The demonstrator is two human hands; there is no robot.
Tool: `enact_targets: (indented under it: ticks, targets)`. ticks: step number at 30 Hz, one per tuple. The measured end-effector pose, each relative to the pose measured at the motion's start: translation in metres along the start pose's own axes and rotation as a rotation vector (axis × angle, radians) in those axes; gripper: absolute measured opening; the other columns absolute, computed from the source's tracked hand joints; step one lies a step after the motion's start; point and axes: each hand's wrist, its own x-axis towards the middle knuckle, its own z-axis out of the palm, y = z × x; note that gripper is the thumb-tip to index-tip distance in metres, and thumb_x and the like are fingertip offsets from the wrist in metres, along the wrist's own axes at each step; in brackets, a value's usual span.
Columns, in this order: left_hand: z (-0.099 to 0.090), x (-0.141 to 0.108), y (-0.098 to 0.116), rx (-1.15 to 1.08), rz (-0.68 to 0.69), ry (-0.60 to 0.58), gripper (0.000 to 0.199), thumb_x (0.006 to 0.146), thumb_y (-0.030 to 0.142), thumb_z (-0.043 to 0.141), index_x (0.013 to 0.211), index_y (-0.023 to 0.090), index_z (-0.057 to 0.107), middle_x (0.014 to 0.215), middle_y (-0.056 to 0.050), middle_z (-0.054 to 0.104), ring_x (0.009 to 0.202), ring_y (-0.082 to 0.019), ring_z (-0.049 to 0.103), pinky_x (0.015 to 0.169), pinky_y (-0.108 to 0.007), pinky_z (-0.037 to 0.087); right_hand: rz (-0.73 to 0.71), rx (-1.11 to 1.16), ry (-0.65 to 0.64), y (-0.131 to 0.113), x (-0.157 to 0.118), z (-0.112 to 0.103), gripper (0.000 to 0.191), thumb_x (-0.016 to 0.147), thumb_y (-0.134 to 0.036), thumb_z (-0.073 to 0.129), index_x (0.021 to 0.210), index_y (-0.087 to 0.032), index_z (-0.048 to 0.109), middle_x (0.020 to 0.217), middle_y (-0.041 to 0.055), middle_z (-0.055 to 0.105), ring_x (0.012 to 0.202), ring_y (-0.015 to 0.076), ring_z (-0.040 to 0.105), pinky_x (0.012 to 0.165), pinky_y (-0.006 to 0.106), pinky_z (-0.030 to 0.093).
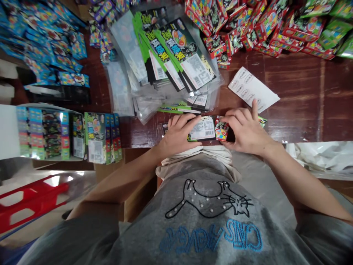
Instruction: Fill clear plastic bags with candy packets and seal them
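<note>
A black bag [202, 129] lies at the near edge of the table [300, 88], mid-frame, a red packet [221, 131] at its right end. The left hand [180, 133] covers the bag's left end, fingers spread; I can't tell whether they grip. The right hand [245, 129] touches the packet, fingers curled, one raised; its grip is unclear too. Pouches [190, 51] crowd the space just above, beside a sticker sheet [252, 88]. Red packs [264, 27] fill the upper right, blue packs [52, 44] the upper left.
</note>
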Motion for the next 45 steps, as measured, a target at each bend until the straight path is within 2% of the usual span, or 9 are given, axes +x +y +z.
enact_targets:
  ticks: [6, 9, 12, 17, 21, 26, 32, 39, 45]
  targets:
    - [0.001, -0.001, 0.002, -0.006, 0.039, -0.034, 0.091, 0.086, 0.052, 0.086, 0.166, 0.025, 0.052, 0.159, -0.014, 0.058, 0.141, -0.039, 0.049, 0.12, -0.051, 0.037, -0.083, 0.083, -0.067, -0.012, 0.001, 0.004, 0.065, 0.107, -0.055, 0.059, 0.159, -0.02, 0.046, 0.16, 0.0206, 0.061, 0.148, 0.0396, 0.055, 0.134, 0.079, 0.004]
    - [0.0, -0.003, -0.001, 0.004, 0.023, -0.013, 0.09, 0.088, 0.051, 0.084, 0.166, 0.023, 0.051, 0.157, -0.015, 0.059, 0.14, -0.039, 0.051, 0.118, -0.051, 0.038, 0.029, -0.033, 0.032, -0.007, -0.015, -0.013, 0.074, 0.104, -0.074, 0.055, 0.154, -0.021, 0.052, 0.169, 0.022, 0.053, 0.156, 0.0428, 0.047, 0.133, 0.081, 0.002]
    - [0.0, -0.005, -0.004, 0.003, 0.024, 0.016, 0.086, 0.091, 0.054, 0.081, 0.165, 0.023, 0.052, 0.156, -0.016, 0.06, 0.139, -0.039, 0.052, 0.117, -0.051, 0.037, 0.203, -0.132, 0.11, 0.006, -0.047, -0.032, 0.086, 0.095, -0.087, 0.056, 0.148, -0.02, 0.058, 0.164, 0.0226, 0.057, 0.151, 0.0453, 0.05, 0.133, 0.081, 0.002]
    - [0.003, -0.001, -0.001, 0.002, 0.064, 0.018, 0.092, 0.085, 0.053, 0.087, 0.164, 0.02, 0.053, 0.154, -0.017, 0.062, 0.134, -0.041, 0.054, 0.112, -0.052, 0.038, 0.261, -0.063, 0.061, 0.015, -0.075, -0.031, 0.068, 0.098, -0.067, 0.068, 0.148, -0.022, 0.059, 0.149, 0.0176, 0.069, 0.142, 0.0444, 0.057, 0.132, 0.081, 0.002]
    - [0.004, 0.0, 0.002, -0.046, 0.134, 0.022, 0.089, 0.086, 0.05, 0.087, 0.163, 0.023, 0.055, 0.153, -0.016, 0.062, 0.136, -0.04, 0.054, 0.116, -0.053, 0.038, 0.096, 0.185, 0.068, 0.003, -0.055, -0.017, 0.067, 0.09, -0.056, 0.077, 0.146, -0.027, 0.057, 0.143, 0.0138, 0.07, 0.134, 0.0393, 0.064, 0.135, 0.076, 0.007]
    - [0.004, -0.01, -0.003, -0.14, 0.192, 0.077, 0.091, 0.086, 0.049, 0.087, 0.167, 0.027, 0.05, 0.155, -0.014, 0.062, 0.14, -0.037, 0.056, 0.123, -0.052, 0.037, -0.089, 0.352, -0.026, -0.001, -0.028, -0.022, 0.066, 0.09, -0.05, 0.081, 0.147, -0.03, 0.056, 0.146, 0.0111, 0.068, 0.137, 0.0352, 0.064, 0.135, 0.072, 0.012]
    - [0.001, -0.016, -0.007, -0.174, 0.173, 0.14, 0.098, 0.085, 0.046, 0.089, 0.169, 0.024, 0.046, 0.155, -0.015, 0.061, 0.142, -0.036, 0.057, 0.125, -0.05, 0.039, -0.115, 0.414, 0.01, 0.008, -0.019, -0.031, 0.067, 0.09, -0.051, 0.082, 0.149, -0.029, 0.06, 0.146, 0.0129, 0.069, 0.135, 0.0365, 0.066, 0.135, 0.071, 0.015]
    - [0.0, -0.012, -0.01, -0.176, 0.206, 0.12, 0.096, 0.085, 0.047, 0.089, 0.169, 0.025, 0.046, 0.155, -0.015, 0.061, 0.141, -0.037, 0.057, 0.124, -0.053, 0.039, -0.168, 0.376, -0.038, 0.002, -0.001, -0.016, 0.067, 0.09, -0.05, 0.085, 0.151, -0.032, 0.064, 0.15, 0.0097, 0.068, 0.135, 0.0353, 0.066, 0.137, 0.074, 0.015]
    - [0.003, -0.01, -0.003, -0.119, 0.061, 0.099, 0.099, 0.078, 0.043, 0.094, 0.165, 0.027, 0.05, 0.152, -0.014, 0.061, 0.138, -0.04, 0.055, 0.122, -0.057, 0.042, -0.131, 0.334, -0.039, 0.004, 0.008, -0.007, 0.068, 0.093, -0.054, 0.084, 0.153, -0.031, 0.062, 0.153, 0.0121, 0.066, 0.143, 0.0387, 0.062, 0.137, 0.075, 0.018]
